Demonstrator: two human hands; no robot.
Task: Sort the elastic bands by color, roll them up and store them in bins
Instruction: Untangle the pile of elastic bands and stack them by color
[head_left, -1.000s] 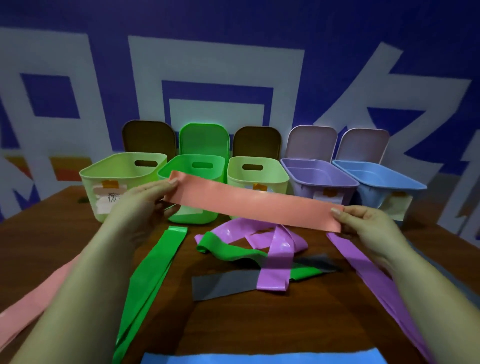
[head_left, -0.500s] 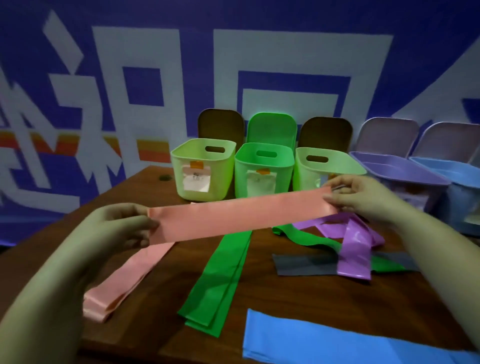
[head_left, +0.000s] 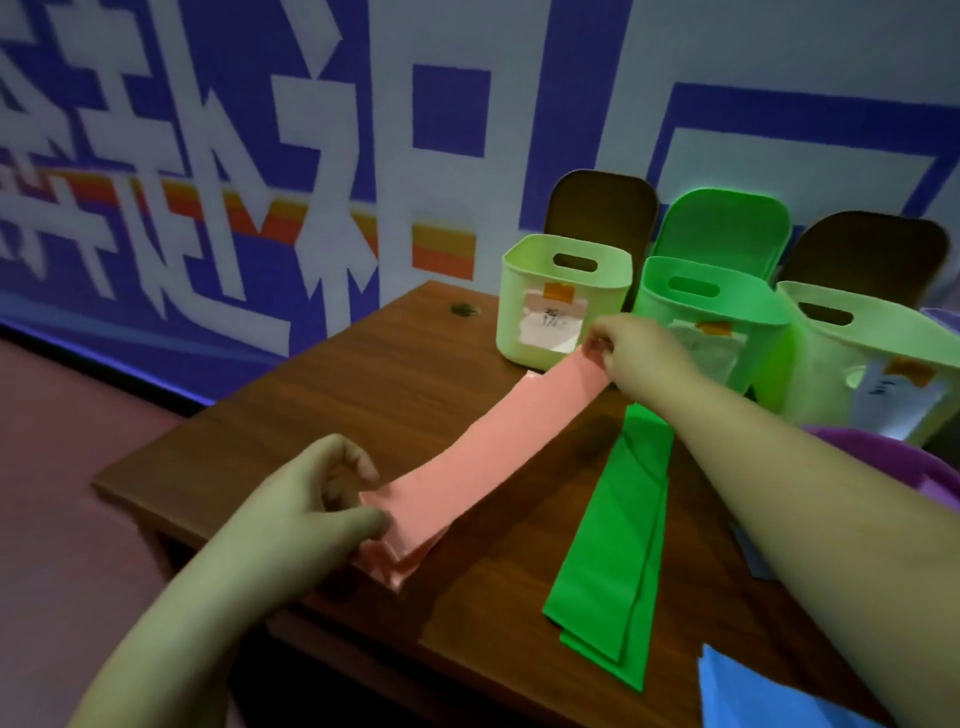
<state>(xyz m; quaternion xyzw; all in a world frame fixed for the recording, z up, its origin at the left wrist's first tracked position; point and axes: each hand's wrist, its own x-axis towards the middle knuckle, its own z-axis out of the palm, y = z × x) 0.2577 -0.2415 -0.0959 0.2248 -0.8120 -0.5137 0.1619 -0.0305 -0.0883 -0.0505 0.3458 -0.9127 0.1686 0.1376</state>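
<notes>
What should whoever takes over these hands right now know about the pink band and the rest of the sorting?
Left hand pinches the near end of the pink band; right hand pinches its far end, by the pale green bin.
The band lies along the pink stack on the table.
Green bands lie stacked flat beside it; a blue band lies at the near edge.
Done: pink and green grouped.
Left: rolling and binning; no rolled band shows.

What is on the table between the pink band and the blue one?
In the head view, the folded green bands lie flat on the table between the pink band and the blue band.
</notes>
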